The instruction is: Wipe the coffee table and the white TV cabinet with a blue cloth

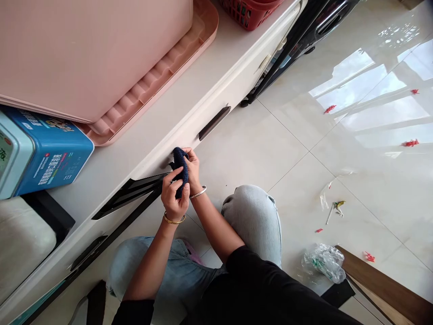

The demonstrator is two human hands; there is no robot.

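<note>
A dark navy, fuzzy-textured cloth (181,164) is bunched up between my hands, close to the front of a white cabinet (206,101). My left hand (174,194), with a gold bracelet at the wrist, has its fingers curled on the near side of the cloth. On the other side, my right hand (192,169), wearing a silver bangle, grips it with bent fingers. Part of the cloth is covered by my fingers, and its full shape cannot be made out. A dark drawer handle (214,123) is just beyond my hands.
Atop the cabinet are a pink plastic box (142,54), a blue tin (54,155) and a red basket (250,13). On the tiled floor (291,131) lie red scraps (410,143), a clear plastic bag (324,262) and a white stick (330,213).
</note>
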